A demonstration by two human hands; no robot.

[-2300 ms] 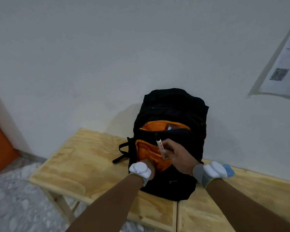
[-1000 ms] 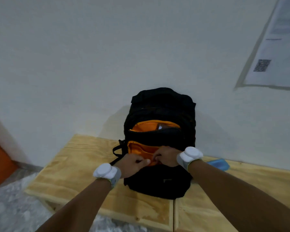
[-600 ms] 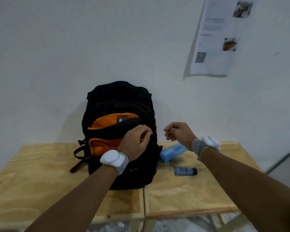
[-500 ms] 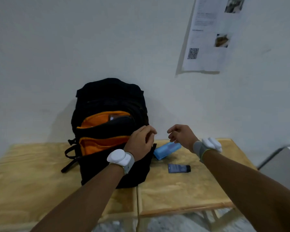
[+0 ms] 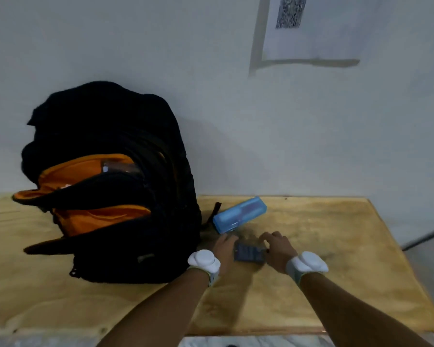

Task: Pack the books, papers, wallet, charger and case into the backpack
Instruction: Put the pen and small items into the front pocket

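Note:
A black backpack (image 5: pixel 125 136) with orange lining stands against the wall on the left of the wooden table (image 5: pixel 336 271), two of its pockets gaping. Something clear shows in the upper pocket. A light blue case (image 5: pixel 238 216) lies flat just right of the backpack. In front of it a small dark wallet (image 5: pixel 248 252) rests on the table. My left hand (image 5: pixel 224 247) touches its left edge and my right hand (image 5: pixel 276 249) curls over its right edge; both hands hold it from either side.
A printed paper sheet (image 5: pixel 308 28) with a code pattern hangs on the white wall above right. The table's right edge runs diagonally near the wall. Speckled floor shows below the front edge.
Both hands left the backpack's pockets and dropped to the table, closing on the dark wallet. The view swung right and nearer, bringing the blue case and wallet to the middle.

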